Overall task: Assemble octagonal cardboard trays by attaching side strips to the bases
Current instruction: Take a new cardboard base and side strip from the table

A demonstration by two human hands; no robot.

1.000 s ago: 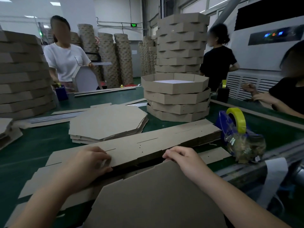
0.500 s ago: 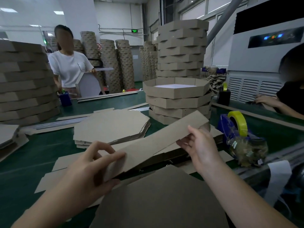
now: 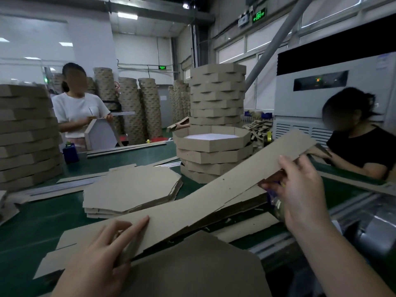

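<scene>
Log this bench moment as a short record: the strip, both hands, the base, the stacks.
side strip: in the air, far end tilted up to the right
left hand: holds the strip's near end, fingers along its face
right hand: grips the raised far end
base: flat, nearest the person, no strip attached
flat bases: stacked on the green table
finished trays: stacked behind
</scene>
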